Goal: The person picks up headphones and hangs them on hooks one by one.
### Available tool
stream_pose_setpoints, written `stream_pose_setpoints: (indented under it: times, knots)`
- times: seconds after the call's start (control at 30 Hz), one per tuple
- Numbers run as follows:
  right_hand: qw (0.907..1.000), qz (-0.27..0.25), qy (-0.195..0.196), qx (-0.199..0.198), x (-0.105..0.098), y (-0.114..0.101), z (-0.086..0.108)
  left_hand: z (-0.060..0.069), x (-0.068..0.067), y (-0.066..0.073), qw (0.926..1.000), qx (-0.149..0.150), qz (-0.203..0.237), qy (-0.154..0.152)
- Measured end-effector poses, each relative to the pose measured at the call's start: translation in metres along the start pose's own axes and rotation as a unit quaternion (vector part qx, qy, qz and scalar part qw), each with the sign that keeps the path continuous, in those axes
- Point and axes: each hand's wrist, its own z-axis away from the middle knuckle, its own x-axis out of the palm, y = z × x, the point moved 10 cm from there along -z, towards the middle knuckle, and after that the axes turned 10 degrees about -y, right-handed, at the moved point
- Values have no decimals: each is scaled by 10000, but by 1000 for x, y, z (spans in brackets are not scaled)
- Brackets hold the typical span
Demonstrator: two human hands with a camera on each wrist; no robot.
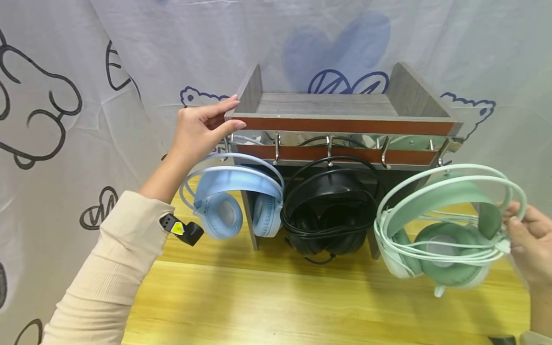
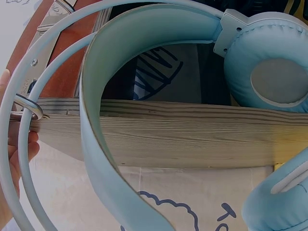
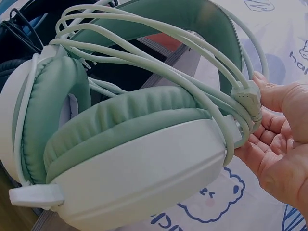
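My left hand [image 1: 202,127] pinches the left front corner of a grey wooden rack [image 1: 323,104], thumb in front and fingers over the side. Below that hand, blue headphones [image 1: 237,175] hang from a hook; their headband fills much of the left wrist view. Black headphones [image 1: 329,182] hang at the middle hook, a cable looped around them. At the right, my right hand [image 1: 532,239] holds light green headphones [image 1: 453,191] by the side, where the bundled cable [image 3: 192,82] meets the earcup. Whether their headband touches the rightmost hook [image 1: 442,152] is unclear.
Several metal hooks [image 1: 385,152] line the rack's brown front strips. The rack stands on a yellow wooden table [image 1: 276,302]. Behind it hangs a white cloth [image 1: 151,57] with printed drawings. A black strap device [image 1: 183,230] sits at my left cuff.
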Motion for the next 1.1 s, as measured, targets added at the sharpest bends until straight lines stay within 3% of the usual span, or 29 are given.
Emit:
stream_pose_setpoints:
  times: [0.3, 0.4, 0.53, 0.6, 0.83, 0.9, 1.1]
  knots:
    - [9991, -382, 80, 137, -9, 6, 0, 1, 1, -1, 9999, -49, 95, -33]
    - [9997, 7, 185, 176, -13, 7, 2, 1, 1, -1, 9999, -42, 100, -24]
    - [9997, 4, 101, 241, -15, 9, 3, 1, 1, -1, 9999, -31, 158, -36]
    - [9990, -317, 2, 299, -15, 11, 3, 1, 1, 0, 9998, -42, 184, -43]
    - [9957, 605, -43, 706, -20, 14, 3, 1, 1, -1, 9997, -101, 200, -36]
    - [9960, 367, -96, 814, -22, 17, 3, 1, 1, -1, 9998, -94, 158, -12]
    - [9922, 561, -22, 1112, -30, 19, -1, 2, 0, 3, 9999, -4, 109, 38]
